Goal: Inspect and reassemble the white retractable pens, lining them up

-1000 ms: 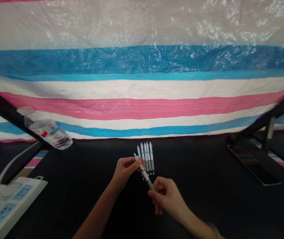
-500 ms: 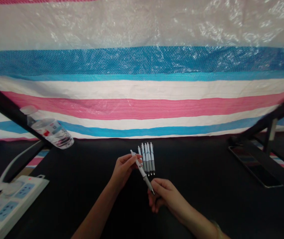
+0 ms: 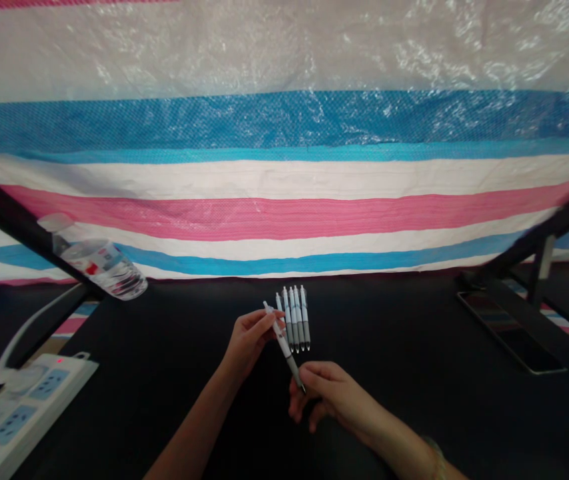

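A white ballpoint pen (image 3: 283,345) with a grey grip slants down to the right between my two hands. My left hand (image 3: 249,339) pinches its white upper barrel between thumb and fingers. At the grey lower end, my right hand (image 3: 325,392) has its thumb and index finger on the pen close to the dark tip, the other fingers loosely curled. Just beyond my left fingertips, several matching pens (image 3: 297,320) lie side by side on the black tabletop (image 3: 384,333), their grey grips towards me. My left fingers partly cover the leftmost one.
A power strip (image 3: 47,407) with a plug and a cable lies at the left front. Behind it a clear water bottle (image 3: 109,267) leans near a black frame bar. A phone (image 3: 509,333) lies at the right. Striped plastic sheeting (image 3: 284,220) hangs along the back.
My right hand has shifted slightly left, and its thumb and index finger now close around the pen's grey end. The pen stands a little steeper. My left hand has barely moved.
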### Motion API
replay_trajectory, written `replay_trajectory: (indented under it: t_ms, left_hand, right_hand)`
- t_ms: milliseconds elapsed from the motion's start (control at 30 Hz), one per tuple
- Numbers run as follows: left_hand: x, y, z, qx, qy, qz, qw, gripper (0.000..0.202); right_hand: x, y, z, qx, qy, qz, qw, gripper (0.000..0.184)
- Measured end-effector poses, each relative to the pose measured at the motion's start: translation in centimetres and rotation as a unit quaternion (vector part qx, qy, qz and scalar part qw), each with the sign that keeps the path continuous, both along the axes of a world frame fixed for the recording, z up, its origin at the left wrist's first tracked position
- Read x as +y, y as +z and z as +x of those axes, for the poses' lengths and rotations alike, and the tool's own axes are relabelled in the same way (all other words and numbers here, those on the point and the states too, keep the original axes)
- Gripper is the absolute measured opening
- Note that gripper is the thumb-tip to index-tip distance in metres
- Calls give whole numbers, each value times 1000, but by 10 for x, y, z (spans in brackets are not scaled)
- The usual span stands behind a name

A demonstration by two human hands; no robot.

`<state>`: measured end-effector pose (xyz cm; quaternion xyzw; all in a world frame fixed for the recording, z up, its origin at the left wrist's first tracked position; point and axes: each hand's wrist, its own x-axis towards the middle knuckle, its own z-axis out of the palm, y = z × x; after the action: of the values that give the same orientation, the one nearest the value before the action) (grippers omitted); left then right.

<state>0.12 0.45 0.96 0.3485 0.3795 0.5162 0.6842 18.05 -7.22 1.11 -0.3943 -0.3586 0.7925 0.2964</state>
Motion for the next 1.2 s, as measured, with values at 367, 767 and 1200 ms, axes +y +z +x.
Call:
replay_trajectory:
  t_ms: [367,767,1200]
  left_hand:
    - [0,-2,0,-2,0,-3,1000,30]
    - [0,-2,0,-3,-1,1,1000,30]
    - [2,-2,0,-11,1,-4,1000,30]
  right_hand:
    - [1,2,0,0,-30,-8,1000,45]
    - [1,-1,2,4,-5,-25,1000,51]
    - [0,-4,4,10,-16,-23,1000,44]
